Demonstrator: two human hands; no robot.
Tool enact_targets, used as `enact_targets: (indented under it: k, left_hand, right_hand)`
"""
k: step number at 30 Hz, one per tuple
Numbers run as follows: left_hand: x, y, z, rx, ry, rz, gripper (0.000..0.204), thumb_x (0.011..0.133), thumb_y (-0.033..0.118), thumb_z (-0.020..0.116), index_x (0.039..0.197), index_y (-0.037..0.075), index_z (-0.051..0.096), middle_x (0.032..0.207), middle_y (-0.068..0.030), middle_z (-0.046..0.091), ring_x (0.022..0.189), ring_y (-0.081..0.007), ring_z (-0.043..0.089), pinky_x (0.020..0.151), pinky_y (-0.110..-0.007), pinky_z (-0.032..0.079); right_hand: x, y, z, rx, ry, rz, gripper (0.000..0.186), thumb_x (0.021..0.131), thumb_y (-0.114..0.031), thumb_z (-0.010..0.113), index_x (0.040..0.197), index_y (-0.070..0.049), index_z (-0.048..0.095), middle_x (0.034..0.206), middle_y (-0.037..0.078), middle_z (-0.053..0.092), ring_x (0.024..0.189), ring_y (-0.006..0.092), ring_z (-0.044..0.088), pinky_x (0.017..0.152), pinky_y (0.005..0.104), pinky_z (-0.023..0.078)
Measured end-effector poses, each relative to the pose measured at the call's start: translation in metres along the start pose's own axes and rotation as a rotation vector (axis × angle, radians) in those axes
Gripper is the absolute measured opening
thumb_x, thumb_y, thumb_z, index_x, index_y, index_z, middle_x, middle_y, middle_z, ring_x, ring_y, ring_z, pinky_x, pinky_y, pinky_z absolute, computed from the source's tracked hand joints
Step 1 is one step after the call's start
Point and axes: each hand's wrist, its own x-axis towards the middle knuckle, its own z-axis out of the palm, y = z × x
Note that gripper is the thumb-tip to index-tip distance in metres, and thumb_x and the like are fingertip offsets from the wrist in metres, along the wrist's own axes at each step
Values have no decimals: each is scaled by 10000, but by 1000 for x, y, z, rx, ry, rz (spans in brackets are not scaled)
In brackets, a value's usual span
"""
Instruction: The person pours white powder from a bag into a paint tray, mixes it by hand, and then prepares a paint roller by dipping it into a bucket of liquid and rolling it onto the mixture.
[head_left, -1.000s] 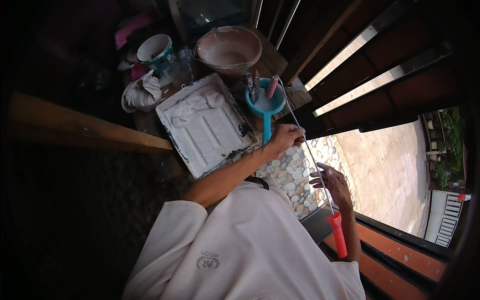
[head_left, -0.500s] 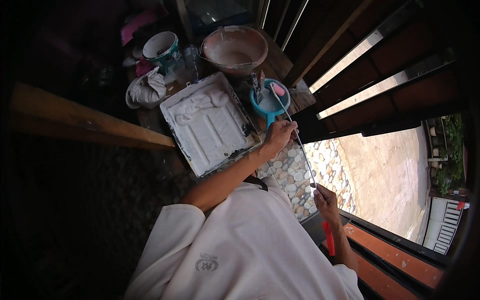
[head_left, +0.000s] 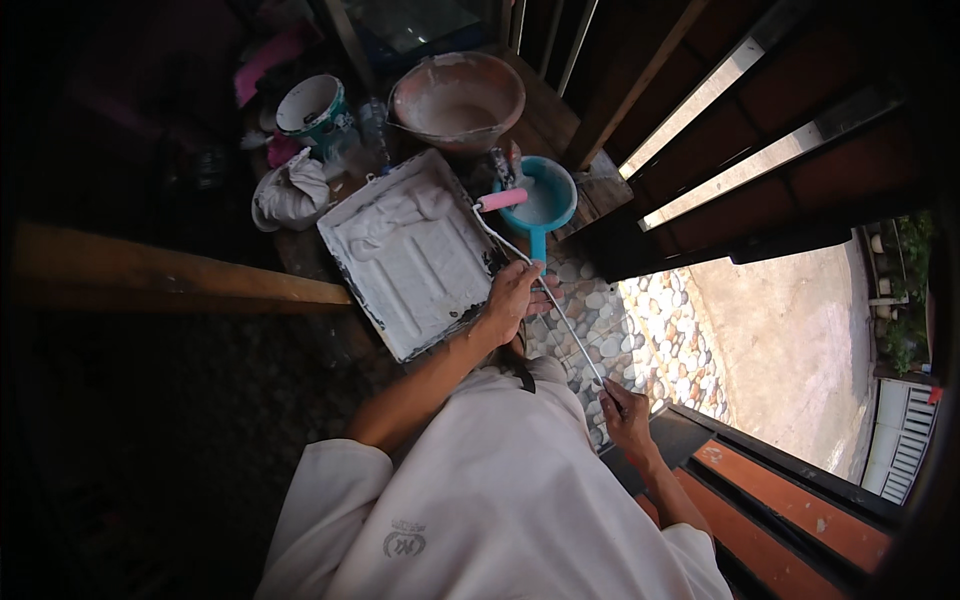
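Observation:
In my right hand (head_left: 625, 415), closed fingers grip a paint roller (head_left: 503, 200) by the lower part of its long thin rod; its red handle is hidden. The pink roller head is over the left rim of a turquoise long-handled dipper (head_left: 573, 205) holding whitish liquid. My left hand (head_left: 513, 302) is beside the dipper's handle, fingers spread, with the rod crossing at the thumb and fingers. Left of it is a paint tray (head_left: 415, 295) coated in white, with thick, rumpled white material in its far part. Paint-smeared brushes (head_left: 505, 170) stand in the dipper.
Beyond the tray are a large paint-stained basin (head_left: 455, 100) and a turquoise-and-white bucket (head_left: 315, 108). A whitish cloth (head_left: 295, 190) lies in a small container. A wooden beam (head_left: 180, 275) runs along the left. Dark slats (head_left: 800, 180) stand right, above a pebbled floor (head_left: 670, 340).
The roller head has moved left from over the dipper to its left rim. My left hand has come left and its fingers have spread; my right hand has shifted slightly left and down.

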Motion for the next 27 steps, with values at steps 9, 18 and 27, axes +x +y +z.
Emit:
enact_targets:
  k: [9, 18, 27]
  left_hand:
    - [15, -9, -3, 4, -18, -13, 292, 956, 262, 435, 1143, 39, 452, 1035, -149, 571, 928, -263, 623, 810, -375, 523]
    - [4, 8, -9, -7, 124, 206, 307, 968, 303, 405, 1115, 36, 445, 992, -162, 571, 844, -280, 646, 719, -378, 554]
    - [-24, 100, -85, 60, 416, 682, 329, 964, 337, 399, 1033, 18, 441, 844, -136, 563, 742, -267, 628, 700, -394, 557]
  right_hand:
    - [-11, 16, 23, 33, 128, -53, 224, 810, -54, 583, 990, 75, 619, 616, 151, 578, 494, 168, 533, 492, 284, 416]
    - [-14, 21, 67, 50, 205, -112, 206, 769, -18, 605, 954, 68, 631, 675, 202, 613, 525, 268, 614, 502, 311, 465]
    - [37, -13, 146, 181, 122, -484, 234, 802, -39, 580, 1014, 56, 603, 840, 209, 641, 742, 314, 652, 643, 340, 510]
